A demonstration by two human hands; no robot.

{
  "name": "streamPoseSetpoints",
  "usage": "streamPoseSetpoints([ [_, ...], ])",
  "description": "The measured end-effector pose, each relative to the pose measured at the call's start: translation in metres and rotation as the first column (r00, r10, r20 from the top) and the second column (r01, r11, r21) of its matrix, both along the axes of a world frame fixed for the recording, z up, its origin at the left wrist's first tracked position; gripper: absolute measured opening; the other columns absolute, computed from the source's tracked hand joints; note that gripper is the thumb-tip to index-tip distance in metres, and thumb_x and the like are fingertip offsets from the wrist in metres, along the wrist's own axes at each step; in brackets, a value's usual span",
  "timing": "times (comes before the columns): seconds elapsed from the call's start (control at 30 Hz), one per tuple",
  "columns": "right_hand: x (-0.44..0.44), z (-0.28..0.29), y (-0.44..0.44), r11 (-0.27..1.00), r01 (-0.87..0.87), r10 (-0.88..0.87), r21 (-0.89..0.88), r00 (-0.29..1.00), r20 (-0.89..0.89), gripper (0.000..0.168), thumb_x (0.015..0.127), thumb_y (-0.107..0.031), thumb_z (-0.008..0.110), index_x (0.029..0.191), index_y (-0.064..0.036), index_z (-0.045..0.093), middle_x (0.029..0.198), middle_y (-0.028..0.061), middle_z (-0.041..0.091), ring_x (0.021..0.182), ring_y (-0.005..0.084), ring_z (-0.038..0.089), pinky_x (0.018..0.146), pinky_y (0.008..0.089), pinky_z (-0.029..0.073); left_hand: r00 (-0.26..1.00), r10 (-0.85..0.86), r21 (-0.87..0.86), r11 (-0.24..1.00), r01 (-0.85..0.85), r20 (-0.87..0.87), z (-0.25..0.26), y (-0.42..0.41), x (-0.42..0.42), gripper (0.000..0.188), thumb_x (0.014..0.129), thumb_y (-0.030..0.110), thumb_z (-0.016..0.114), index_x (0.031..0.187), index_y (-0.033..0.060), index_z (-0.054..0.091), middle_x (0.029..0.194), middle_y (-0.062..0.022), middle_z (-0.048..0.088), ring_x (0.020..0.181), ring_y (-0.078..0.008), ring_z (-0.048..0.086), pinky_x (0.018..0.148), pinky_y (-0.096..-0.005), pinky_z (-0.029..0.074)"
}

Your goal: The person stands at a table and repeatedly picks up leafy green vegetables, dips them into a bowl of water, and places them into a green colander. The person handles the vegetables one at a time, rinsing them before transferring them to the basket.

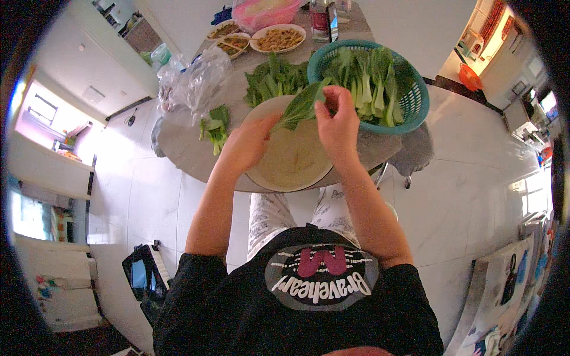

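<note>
Above a pale round basin (296, 167), a green leaf (299, 110) of a leafy vegetable hangs between my hands. My right hand (339, 122) pinches its upper right end between thumb and fingers. At the lower left end of the leaf, my left hand (251, 142) holds on, its fingertips partly hidden. A teal plastic colander (419, 118) stands to the right, with several bok choy heads (367, 89) inside, pale stems towards me. Behind the basin lies a pile of loose greens (276, 78). One small bok choy piece (217, 128) sits left of the basin.
Crumpled clear plastic bags (200, 78) lie on the table (182, 142) at the left. Towards the back are a plate of food (279, 39), a bowl with chopsticks (232, 44), a pink bagged basin (267, 15), a bottle (319, 22) and an upright phone (332, 22).
</note>
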State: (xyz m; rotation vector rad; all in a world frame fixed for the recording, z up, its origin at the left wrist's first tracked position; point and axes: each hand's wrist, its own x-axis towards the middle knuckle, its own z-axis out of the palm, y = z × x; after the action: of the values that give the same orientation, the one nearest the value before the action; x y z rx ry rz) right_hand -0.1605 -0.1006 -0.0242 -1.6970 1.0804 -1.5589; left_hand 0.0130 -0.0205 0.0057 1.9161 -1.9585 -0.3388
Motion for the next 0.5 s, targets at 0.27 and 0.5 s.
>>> streamPoseSetpoints([
  [0.27, 0.004, 0.001, 0.005, 0.995, -0.043, 0.029, -0.088, 0.988, -0.154, 0.030, 0.078, -0.004, 0.066, 0.106, -0.005, 0.055, 0.099, 0.0120, 0.062, 0.085, 0.0276, 0.061, 0.075, 0.0364, 0.049, 0.913, 0.081, -0.001, 0.996, -0.087, 0.399, -0.022, -0.006, -0.003, 0.031, 0.082, 0.009, 0.050, 0.110, 0.0133, 0.061, 0.091, -0.0172, 0.066, 0.086, -0.0377, 0.064, 0.072, -0.0473, 0.052],
  [0.5, 0.003, 0.007, 0.012, 0.984, -0.145, 0.122, -0.108, 0.973, -0.194, 0.022, 0.076, -0.008, 0.066, 0.096, -0.006, 0.056, 0.099, 0.0152, 0.059, 0.096, 0.0367, 0.052, 0.085, 0.0442, 0.042, 0.941, 0.055, -0.005, 0.998, -0.057, 0.334, -0.033, -0.023, -0.005, 0.022, 0.082, 0.012, 0.051, 0.099, 0.0070, 0.063, 0.092, -0.0180, 0.067, 0.085, -0.0367, 0.066, 0.071, -0.0477, 0.053],
])
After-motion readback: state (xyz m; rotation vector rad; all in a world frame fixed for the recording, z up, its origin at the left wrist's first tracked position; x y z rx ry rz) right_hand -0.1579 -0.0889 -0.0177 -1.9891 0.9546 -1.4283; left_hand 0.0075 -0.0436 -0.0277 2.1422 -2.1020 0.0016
